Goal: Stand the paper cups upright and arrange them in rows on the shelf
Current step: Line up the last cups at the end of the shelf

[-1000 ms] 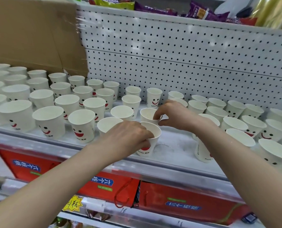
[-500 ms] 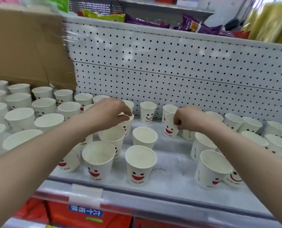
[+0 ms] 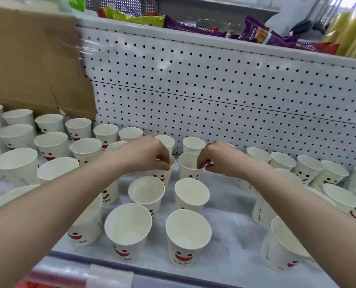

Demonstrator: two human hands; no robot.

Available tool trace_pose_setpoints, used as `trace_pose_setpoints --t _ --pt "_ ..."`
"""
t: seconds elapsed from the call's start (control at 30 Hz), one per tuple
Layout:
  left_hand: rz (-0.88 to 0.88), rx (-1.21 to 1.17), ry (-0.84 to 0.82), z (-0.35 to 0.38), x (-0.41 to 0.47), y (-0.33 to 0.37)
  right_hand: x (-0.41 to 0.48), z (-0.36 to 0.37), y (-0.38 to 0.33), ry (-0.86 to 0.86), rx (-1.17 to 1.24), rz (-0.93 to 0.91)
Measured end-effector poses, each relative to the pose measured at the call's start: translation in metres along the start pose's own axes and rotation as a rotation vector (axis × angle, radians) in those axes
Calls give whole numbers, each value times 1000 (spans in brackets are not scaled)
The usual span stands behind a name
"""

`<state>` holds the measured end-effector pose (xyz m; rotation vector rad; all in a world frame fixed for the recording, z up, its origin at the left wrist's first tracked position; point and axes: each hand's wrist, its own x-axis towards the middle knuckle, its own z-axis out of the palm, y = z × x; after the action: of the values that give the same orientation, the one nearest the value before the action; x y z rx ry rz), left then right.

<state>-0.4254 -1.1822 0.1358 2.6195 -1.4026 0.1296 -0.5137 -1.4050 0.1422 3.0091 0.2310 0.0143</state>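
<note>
Both hands work over the middle of the white shelf (image 3: 225,235), each pinching the rim of one upright paper cup. The left hand (image 3: 146,155) grips the rim of a smiley-face cup (image 3: 162,176) with thumb and fingertips; most of that cup is hidden under the hand. The right hand (image 3: 218,159) pinches the right side of the rim of the neighbouring cup (image 3: 188,166), which stands just beside the first. The two held cups sit in the third row back from the shelf edge.

Directly in front of them stand two more rows of two: a middle pair (image 3: 146,193) (image 3: 191,195) and a front pair (image 3: 128,230) (image 3: 188,235) near the shelf lip, all upright with the printed faces toward the viewer.

A dense block of upright cups (image 3: 52,142) fills the left part of the shelf. A looser group (image 3: 310,169) stands on the right, partly covered by the right forearm.

Behind the cups rises a white pegboard back panel (image 3: 214,90). A brown cardboard sheet (image 3: 31,59) leans against it at the left. Snack packets (image 3: 260,34) lie on the level above.
</note>
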Motion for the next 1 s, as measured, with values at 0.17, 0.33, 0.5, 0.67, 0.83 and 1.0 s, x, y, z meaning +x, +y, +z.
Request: trace_pose_setpoints --t 0.17,0.33,0.5,0.67,0.83,1.0 --pt "-7 -37 98 -6 9 -7 18 -14 26 118 123 119" --pt "-66 2 155 -9 33 -27 46 -13 35 44 111 204" --pt "-104 20 89 0 47 -46 58 -10 33 -27 86 187" --pt "-73 50 63 5 54 -50 58 -6 31 -20 70 144" --pt "-47 43 67 8 56 -50 61 -6 30 -27 49 132" --pt "-79 37 78 8 57 -51 62 -6 31 -42 43 134"
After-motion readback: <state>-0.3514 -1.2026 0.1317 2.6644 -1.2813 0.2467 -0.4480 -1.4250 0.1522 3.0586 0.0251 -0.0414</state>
